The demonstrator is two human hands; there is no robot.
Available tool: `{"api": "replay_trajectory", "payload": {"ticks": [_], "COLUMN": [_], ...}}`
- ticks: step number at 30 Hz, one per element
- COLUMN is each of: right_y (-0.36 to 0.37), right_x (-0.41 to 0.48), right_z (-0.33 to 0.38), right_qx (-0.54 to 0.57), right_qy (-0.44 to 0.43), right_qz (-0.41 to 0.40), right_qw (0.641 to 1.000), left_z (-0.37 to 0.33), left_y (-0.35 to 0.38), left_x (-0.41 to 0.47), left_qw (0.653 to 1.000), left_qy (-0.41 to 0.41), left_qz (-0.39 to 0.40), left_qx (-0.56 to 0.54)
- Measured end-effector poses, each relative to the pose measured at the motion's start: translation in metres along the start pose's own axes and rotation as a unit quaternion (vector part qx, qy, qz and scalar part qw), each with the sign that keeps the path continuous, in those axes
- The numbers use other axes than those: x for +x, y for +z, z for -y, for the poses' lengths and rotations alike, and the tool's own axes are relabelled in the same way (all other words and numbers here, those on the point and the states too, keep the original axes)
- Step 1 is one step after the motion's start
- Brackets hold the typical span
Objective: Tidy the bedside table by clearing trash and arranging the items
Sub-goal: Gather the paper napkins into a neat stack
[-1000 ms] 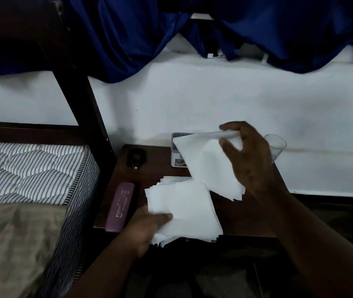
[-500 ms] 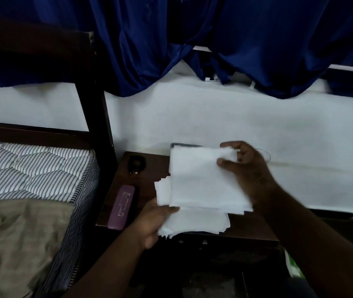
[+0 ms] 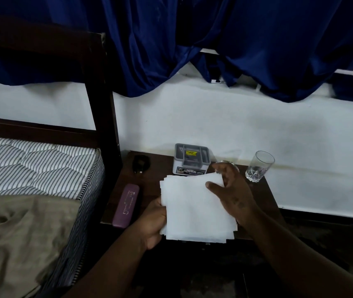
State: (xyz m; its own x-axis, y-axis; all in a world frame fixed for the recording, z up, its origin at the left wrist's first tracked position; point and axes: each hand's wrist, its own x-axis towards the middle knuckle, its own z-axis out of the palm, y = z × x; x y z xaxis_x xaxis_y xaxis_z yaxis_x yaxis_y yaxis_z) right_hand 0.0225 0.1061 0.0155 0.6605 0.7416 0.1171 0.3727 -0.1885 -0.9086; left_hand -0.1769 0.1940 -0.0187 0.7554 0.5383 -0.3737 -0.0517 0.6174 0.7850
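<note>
A stack of white tissue sheets (image 3: 197, 207) lies over the front middle of the dark wooden bedside table (image 3: 124, 186). My left hand (image 3: 153, 222) grips the stack's left edge, thumb on top. My right hand (image 3: 233, 190) pinches the stack's upper right corner, thumb on top and fingers curled behind. Behind the stack stands a grey box with a yellow label (image 3: 191, 159). A clear drinking glass (image 3: 259, 166) stands upright at the back right. A second glass rim (image 3: 228, 162) shows just behind my right fingers, mostly hidden.
A purple case (image 3: 126, 205) lies along the table's left front edge. A small black object (image 3: 141, 164) sits at the back left. The striped mattress (image 3: 31, 164) with an olive cloth (image 3: 21, 237) and the dark bedpost (image 3: 100, 100) are at left. Blue curtains (image 3: 192, 39) hang above the white wall.
My right hand brought its loose sheets down onto the pile held by my left hand, making one stack. The view tilted, so the box and the glass now show.
</note>
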Motion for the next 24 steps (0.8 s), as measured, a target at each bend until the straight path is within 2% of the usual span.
{"api": "replay_trajectory", "payload": {"ticks": [2, 4, 6, 9, 11, 13, 17, 20, 24], "right_y": [-0.002, -0.007, -0.011, -0.014, -0.013, -0.011, -0.004, 0.005, 0.017], "right_x": [-0.003, -0.008, -0.017, -0.036, -0.045, -0.048, -0.047, -0.045, -0.035], "right_z": [0.002, 0.001, 0.001, -0.005, -0.009, -0.015, -0.03, -0.042, -0.06], "right_qx": [-0.023, 0.046, 0.12, 0.225, 0.236, 0.217, 0.189, 0.182, 0.152], "right_qy": [0.001, 0.054, 0.148, 0.275, 0.286, 0.277, 0.274, 0.267, 0.28], "right_qz": [-0.048, -0.049, 0.001, 0.088, 0.119, 0.122, 0.108, 0.118, 0.104], "right_qw": [0.999, 0.996, 0.982, 0.931, 0.921, 0.928, 0.937, 0.939, 0.942], "left_z": [-0.001, -0.002, -0.002, 0.001, 0.004, 0.006, 0.008, 0.016, 0.03], "left_y": [0.001, 0.001, 0.0, -0.001, -0.001, -0.002, -0.009, -0.013, -0.021], "left_x": [-0.001, -0.002, -0.003, -0.001, 0.002, 0.006, 0.01, 0.011, 0.013], "left_qw": [1.0, 1.0, 1.0, 1.0, 1.0, 0.998, 0.989, 0.991, 0.981], "left_qy": [0.007, 0.007, 0.001, -0.003, -0.017, -0.042, -0.128, -0.11, -0.083], "left_qz": [0.008, 0.023, 0.03, 0.018, -0.002, -0.026, -0.053, -0.069, -0.141], "left_qx": [-0.006, -0.013, -0.01, 0.001, 0.015, 0.03, -0.041, 0.01, 0.104]}}
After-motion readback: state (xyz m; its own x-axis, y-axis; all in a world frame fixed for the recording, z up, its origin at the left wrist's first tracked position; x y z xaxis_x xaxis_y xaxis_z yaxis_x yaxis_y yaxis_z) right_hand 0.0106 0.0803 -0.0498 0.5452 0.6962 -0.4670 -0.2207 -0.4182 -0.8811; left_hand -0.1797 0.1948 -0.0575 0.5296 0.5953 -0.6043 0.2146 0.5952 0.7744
